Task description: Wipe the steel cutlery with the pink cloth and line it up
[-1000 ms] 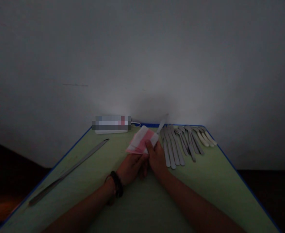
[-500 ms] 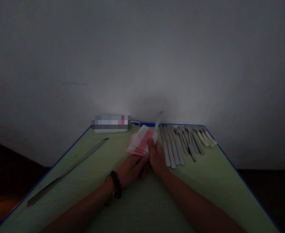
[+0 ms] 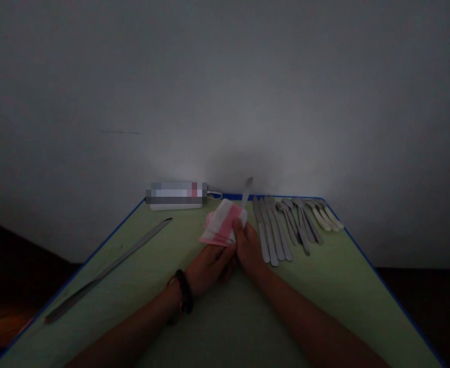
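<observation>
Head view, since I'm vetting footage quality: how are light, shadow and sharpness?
Head view: dim overall, darkest at both lower sides; head view: soft shadow on the wall above the blade; head view: fine detail is soft, though the striped cloth reads clearly; head view: the white object is mostly pixelated.

Above the table (image 3: 335, 291), the cloth (image 3: 223, 225) is gripped, the left hand (image 3: 211, 263) set at its near edge, the right hand (image 3: 247, 248) at its right. From behind the cloth's far right corner, a blade (image 3: 246, 193) is pointed at the wall (image 3: 225, 102). To the cloth's right, knives (image 3: 274, 231) are laid in a row, with further cutlery (image 3: 304, 239) placed beyond. Left of it, a lone knife (image 3: 131, 252) is slanted; behind-left, a boxlike device (image 3: 176, 207) is set.
</observation>
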Available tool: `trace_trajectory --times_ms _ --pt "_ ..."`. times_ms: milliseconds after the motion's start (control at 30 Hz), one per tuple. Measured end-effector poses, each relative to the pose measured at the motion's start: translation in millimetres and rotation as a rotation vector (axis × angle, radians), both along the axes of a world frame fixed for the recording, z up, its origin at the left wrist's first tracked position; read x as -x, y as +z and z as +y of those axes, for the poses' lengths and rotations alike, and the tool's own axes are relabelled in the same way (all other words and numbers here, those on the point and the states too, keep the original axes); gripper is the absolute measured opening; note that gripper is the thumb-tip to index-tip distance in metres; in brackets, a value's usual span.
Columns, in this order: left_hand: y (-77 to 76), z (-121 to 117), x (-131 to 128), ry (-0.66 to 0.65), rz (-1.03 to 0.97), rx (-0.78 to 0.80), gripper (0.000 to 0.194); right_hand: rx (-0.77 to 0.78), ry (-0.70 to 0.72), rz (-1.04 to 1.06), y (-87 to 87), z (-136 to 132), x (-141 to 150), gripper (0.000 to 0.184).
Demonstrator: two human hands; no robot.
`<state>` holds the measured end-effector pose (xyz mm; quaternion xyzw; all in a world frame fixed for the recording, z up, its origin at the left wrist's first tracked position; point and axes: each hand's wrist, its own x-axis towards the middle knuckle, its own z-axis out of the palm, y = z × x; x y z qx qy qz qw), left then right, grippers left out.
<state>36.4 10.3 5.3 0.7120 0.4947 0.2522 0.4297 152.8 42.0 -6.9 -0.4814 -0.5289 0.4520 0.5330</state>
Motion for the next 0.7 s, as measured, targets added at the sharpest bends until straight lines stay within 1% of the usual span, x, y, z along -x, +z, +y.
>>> trace_trajectory --times_ms 133,367,433,500,567,633,700 --pt "1.3 -0.7 -0.4 0.011 -0.006 0.019 0.053 0.023 -0.019 -0.008 -1.7 1.7 0.1 0.042" --pt "3.5 -1.5 2.5 -0.021 0.064 0.002 0.055 0.003 0.035 0.050 -1.3 2.3 0.8 0.042" --pt "1.5 -2.0 2.8 -0.040 0.121 -0.094 0.049 0.013 0.038 0.052 0.8 2.0 0.4 0.041" --pt "-1.3 -3.1 1.9 -0.080 0.196 -0.234 0.041 0.038 0.009 0.047 2.9 2.1 -0.4 0.039" --pt "-3.7 -4.7 0.4 -0.121 0.250 -0.334 0.035 0.073 -0.013 0.052 4.1 2.7 -1.3 0.039" --pt "-4.8 -6.2 -0.5 -0.140 0.276 -0.357 0.032 0.088 -0.012 0.053 3.6 4.0 -1.8 0.040" --pt "-3.7 -6.9 -0.6 -0.131 0.284 -0.330 0.032 0.084 -0.024 0.037 1.7 5.6 -1.7 0.041"
